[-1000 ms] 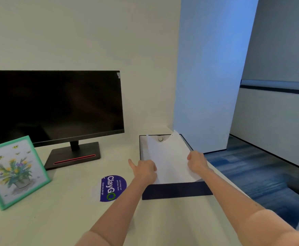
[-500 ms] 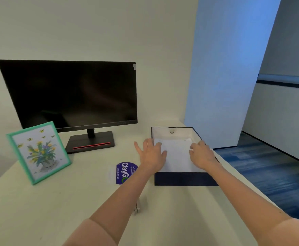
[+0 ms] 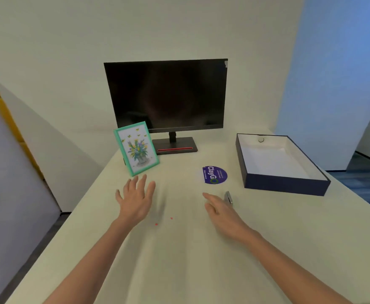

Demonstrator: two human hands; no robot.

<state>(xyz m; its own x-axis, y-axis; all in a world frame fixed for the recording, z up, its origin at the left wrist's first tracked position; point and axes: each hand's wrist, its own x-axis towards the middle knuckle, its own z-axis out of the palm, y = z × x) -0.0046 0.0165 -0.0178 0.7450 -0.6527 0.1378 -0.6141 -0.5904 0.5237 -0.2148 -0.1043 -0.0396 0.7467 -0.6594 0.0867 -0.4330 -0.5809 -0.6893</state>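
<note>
A dark blue open box with a white paper lining stands at the right of the cream table. A teal picture frame with a flower print stands upright left of centre. My left hand hovers just in front of the frame, fingers spread and straight, holding nothing. My right hand reaches forward over the table's middle, fingers extended and empty. A small silver object lies right beside its fingers.
A black monitor on its stand sits at the back against the wall. A round purple sticker lies between the frame and the box. The table edge drops off left and right, with blue carpet floor at the right.
Both hands left the paper in the box and moved left, toward the picture frame and the table's middle. The view swung left, so the box now sits at the right.
</note>
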